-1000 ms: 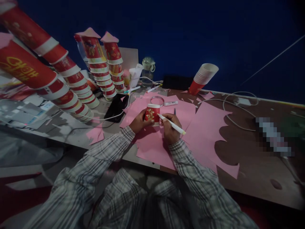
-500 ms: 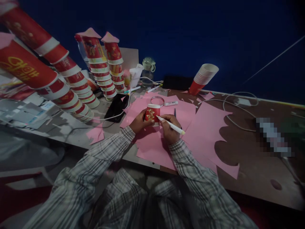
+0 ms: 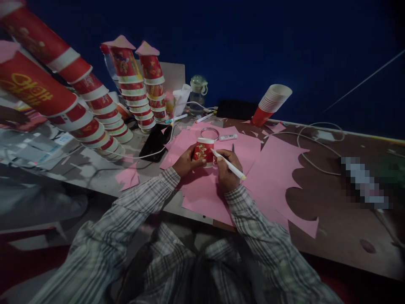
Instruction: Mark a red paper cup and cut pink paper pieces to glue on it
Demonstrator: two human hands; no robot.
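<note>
My left hand (image 3: 186,161) is wrapped round a small red paper cup (image 3: 206,157) with gold print and a white rim, held upright over sheets of pink paper (image 3: 202,194). In my right hand (image 3: 228,172) is a white marker (image 3: 232,167) with a yellow end, pinched between thumb and fingers. Its tip meets or almost meets the cup's right side; contact is too small to tell. Just behind the cup lie a clear ring (image 3: 218,136), like a tape roll, and a short white tube (image 3: 228,137).
Towers of stacked red cups with pink cone tops (image 3: 124,67) stand at the left. A black phone (image 3: 154,143), a glass jug (image 3: 198,95), a leaning cup stack (image 3: 268,105) and white cables (image 3: 311,153) surround the paper. A dark shape like another person's hand (image 3: 12,117) shows far left.
The cup has turned slightly, its gold print shifting left. The marker tip has moved up and right along the cup's side. The dark, hand-like shape has appeared at far left.
</note>
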